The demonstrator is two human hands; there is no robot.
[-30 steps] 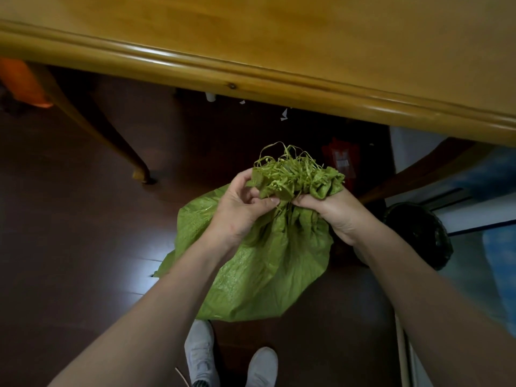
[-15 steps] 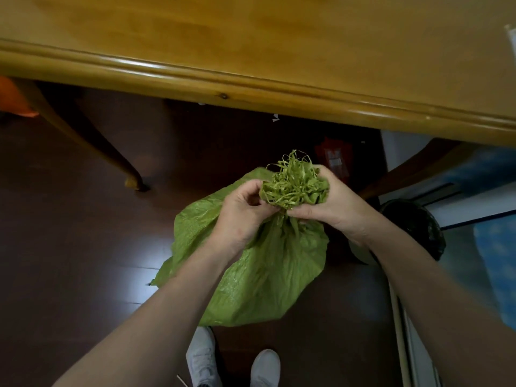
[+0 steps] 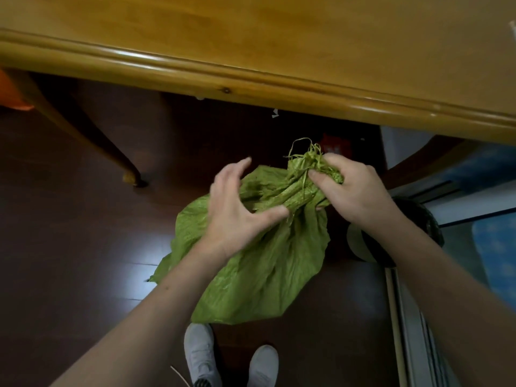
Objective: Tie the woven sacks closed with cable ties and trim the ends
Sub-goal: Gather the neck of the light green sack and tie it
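**Sack mouth gathered in the right hand**

The green woven sack (image 3: 259,269) is in the middle of the view, over the dark floor (image 3: 69,247), with the table (image 3: 251,37) at 12 o'clock. The right hand (image 3: 351,191), at 2 o'clock from the sack, grips its bunched, frayed mouth (image 3: 303,182) with curled fingers. The left hand (image 3: 234,216) has its fingers spread, and the thumb touches the cloth.

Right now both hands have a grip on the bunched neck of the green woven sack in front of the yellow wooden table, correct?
No. Only the right hand has a grip on the bunched neck of the green woven sack in front of the yellow wooden table; the left hand is open, fingers spread. The head view shows it.
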